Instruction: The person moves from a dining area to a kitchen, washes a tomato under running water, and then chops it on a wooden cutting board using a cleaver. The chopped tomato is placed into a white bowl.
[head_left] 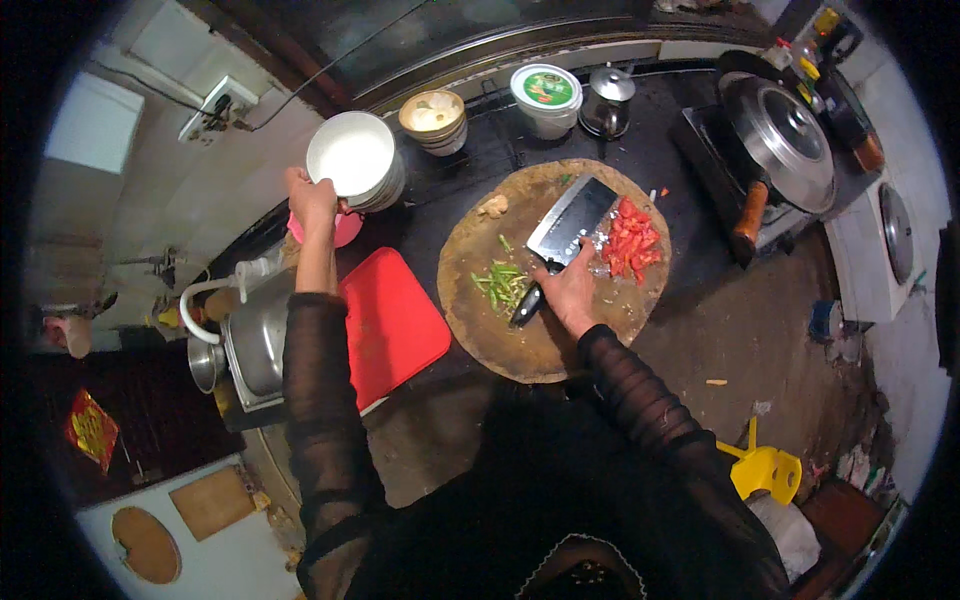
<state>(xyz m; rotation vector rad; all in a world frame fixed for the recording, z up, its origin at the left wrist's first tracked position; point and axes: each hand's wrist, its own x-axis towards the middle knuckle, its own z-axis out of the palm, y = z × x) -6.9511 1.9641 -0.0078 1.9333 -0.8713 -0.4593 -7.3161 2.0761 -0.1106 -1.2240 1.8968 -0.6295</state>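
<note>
My left hand (314, 198) has its fingers closed on the rim of a white bowl (350, 152), the top one of a stack at the back left of the counter. A round wooden chopping board (540, 350) lies in front of me. On it, my right hand (568, 290) grips a cleaver (572, 222) where its black handle meets the blade, which lies flat. Chopped red tomato (632, 240) is heaped right of the blade. Cut green pepper pieces (500, 284) lie left of the handle, and a small pale lump (493, 206) sits near the board's far left edge.
A red tray (392, 325) lies left of the board, beside a metal sink (258, 345). Behind stand stacked small bowls (434, 120), a lidded white tub (546, 98) and a metal-lidded jar (608, 100). A lidded wok (790, 140) with wooden handle sits on the right-hand stove.
</note>
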